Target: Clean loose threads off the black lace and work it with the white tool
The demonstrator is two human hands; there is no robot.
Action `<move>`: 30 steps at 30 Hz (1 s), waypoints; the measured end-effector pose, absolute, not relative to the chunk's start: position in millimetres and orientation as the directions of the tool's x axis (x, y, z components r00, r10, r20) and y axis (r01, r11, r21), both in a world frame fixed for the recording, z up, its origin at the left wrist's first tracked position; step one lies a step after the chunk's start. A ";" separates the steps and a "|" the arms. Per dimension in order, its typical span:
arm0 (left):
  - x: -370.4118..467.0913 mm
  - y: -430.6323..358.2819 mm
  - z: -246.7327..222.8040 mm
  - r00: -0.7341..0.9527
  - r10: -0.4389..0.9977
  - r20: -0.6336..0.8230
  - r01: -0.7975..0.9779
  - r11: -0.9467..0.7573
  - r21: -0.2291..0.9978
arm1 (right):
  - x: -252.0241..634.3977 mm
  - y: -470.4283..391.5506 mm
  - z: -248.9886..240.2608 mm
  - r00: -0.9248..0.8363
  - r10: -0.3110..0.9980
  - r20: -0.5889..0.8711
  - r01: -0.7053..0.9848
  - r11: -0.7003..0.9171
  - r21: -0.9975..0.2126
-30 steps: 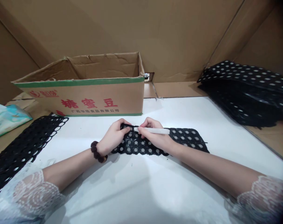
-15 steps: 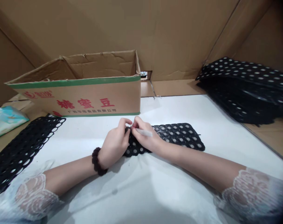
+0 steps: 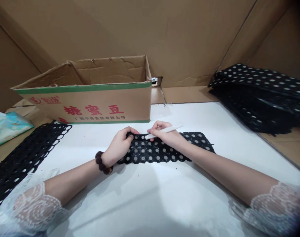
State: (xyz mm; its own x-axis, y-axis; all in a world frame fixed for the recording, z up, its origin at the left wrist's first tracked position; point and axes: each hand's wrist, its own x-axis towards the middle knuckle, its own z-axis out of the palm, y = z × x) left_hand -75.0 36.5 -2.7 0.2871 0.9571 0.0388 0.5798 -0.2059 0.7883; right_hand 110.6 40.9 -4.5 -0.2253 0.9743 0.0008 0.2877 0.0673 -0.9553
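Black dotted strip (image 3: 150, 155) lies on the white desk (image 3: 189, 194), a little below the centre of the view, directly in front of the person. This position lets both hands reach it with forearms coming from 7 and 5 o'clock. The left hand (image 3: 119, 143) has its grip clamped on the strip's 10 o'clock corner, thumb on top, probably so that the strip does not slide. The right hand (image 3: 171, 135) has its grip together around a white pen-like tool (image 3: 162, 131), held slanted, like for writing, which seems to give fine control near the far edge. Whether the tip touches the strip, I cannot tell.

Seen from the strip, a cardboard box (image 3: 100, 105) stands at 10 o'clock, near enough for reach but apart from the hands. A black mesh sheet (image 3: 28, 151) lies at 9 o'clock and a black pile (image 3: 253, 105) at 2 o'clock; both leave the middle for working.
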 end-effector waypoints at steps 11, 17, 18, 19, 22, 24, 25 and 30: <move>-74.8 38.4 1.2 0.359 0.933 0.035 0.559 -0.245 0.792 | 109.5 37.1 -8.3 -0.250 0.961 0.113 0.138 0.151 -0.979; -73.7 35.0 3.7 0.378 0.925 0.036 0.645 -0.292 0.706 | 111.3 38.7 -9.8 -0.237 0.958 0.161 0.089 0.187 -0.978; -73.5 35.0 3.4 0.384 0.922 0.041 0.656 -0.304 0.691 | 111.3 38.6 -10.8 -0.239 0.956 0.169 0.095 0.196 -0.976; -73.3 35.1 3.0 0.390 0.920 0.043 0.663 -0.313 0.680 | 111.2 38.5 -11.8 -0.242 0.954 0.174 0.103 0.204 -0.974; -72.1 35.5 0.8 0.410 0.911 0.052 0.698 -0.350 0.625 | 111.3 38.0 -14.4 -0.274 0.939 0.209 0.149 0.256 -0.955; -70.7 34.7 -1.1 0.422 0.903 0.081 0.750 -0.398 0.528 | 111.6 37.3 -15.2 -0.310 0.920 0.240 0.208 0.312 -0.927; -70.0 33.8 -2.0 0.428 0.899 0.097 0.776 -0.420 0.471 | 111.6 36.6 -15.2 -0.327 0.910 0.254 0.243 0.341 -0.908; -66.2 24.1 -3.6 0.486 0.854 0.185 0.810 -0.520 0.273 | 106.9 28.1 -11.3 -0.417 0.857 0.303 0.405 0.474 -0.782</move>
